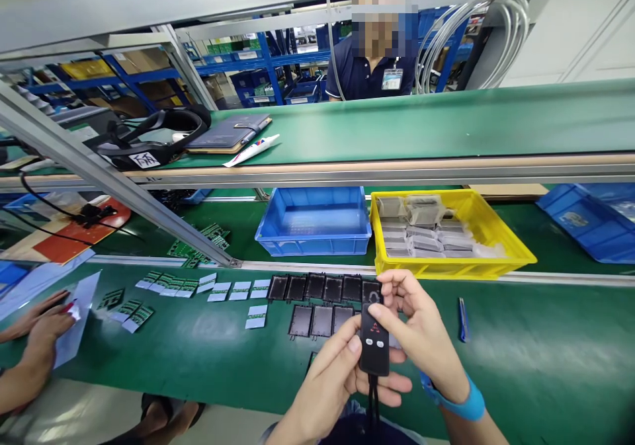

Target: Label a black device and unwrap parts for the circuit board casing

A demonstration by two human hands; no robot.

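A small black control box [374, 339] with two pale buttons, red marks and dark cables [372, 392] leaving its lower end is held in front of me. My left hand [335, 372] grips its lower left side, thumb and fingers around the edge. From the right, my right hand [414, 316] holds its upper part, thumb pressed on the front face. Just beyond my hands lie two rows of black plastic housings [315, 286], partly hidden by my fingers. To their left, several green circuit boards with white strips [240, 291] form a line.
A blue bin [313, 246] and a yellow bin [446, 266] of wrapped parts stand behind the housings. A blue cutter [463, 319] lies right. At left, a co-worker's hands [49, 323] rest near a white sheet. Another person [367, 75] stands beyond the green shelf [421, 127].
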